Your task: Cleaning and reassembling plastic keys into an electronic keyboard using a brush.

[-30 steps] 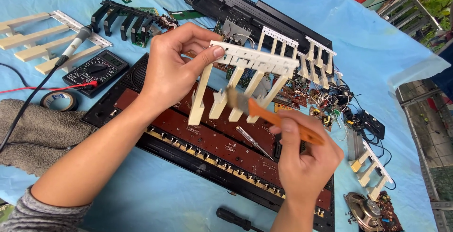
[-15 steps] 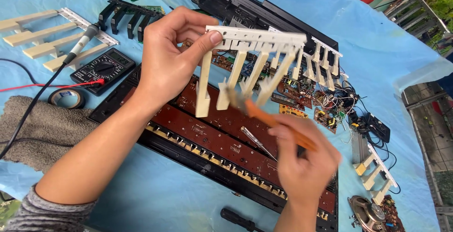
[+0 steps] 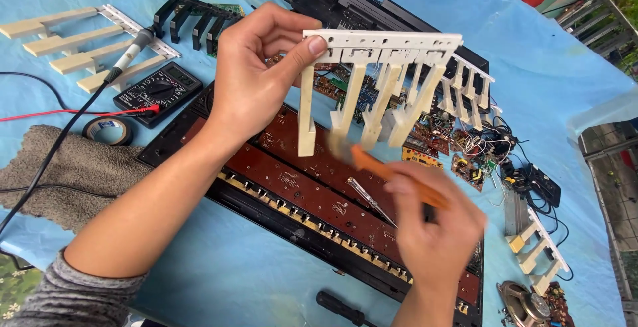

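— What is different from a moment ago?

— The left hand (image 3: 256, 81) has lifted the white key strip (image 3: 382, 78) a bit higher and held it more level. The right hand (image 3: 435, 230) has slid lower and to the right, and it looks blurry now.

— What does the left hand hold?

— It pinches the left end of the white key strip, thumb on the front and fingers behind. The long keys hang down from the bar.

— And the right hand?

— It is closed around an orange-handled brush (image 3: 392, 177). The brush tip is blurry and sits just under the hanging keys, very near them. I cannot tell if it touches.

— Where is the strip next to the hands?

— Up above the right hand and sticking out to the right of the left hand.

— What is below them?

— A brown circuit board (image 3: 299, 181) in a black keyboard case, with a small screwdriver (image 3: 371, 201) lying on it, just left of the right hand. A black multimeter (image 3: 156, 91) sits on the blue table (image 3: 545, 54), left of the left hand.
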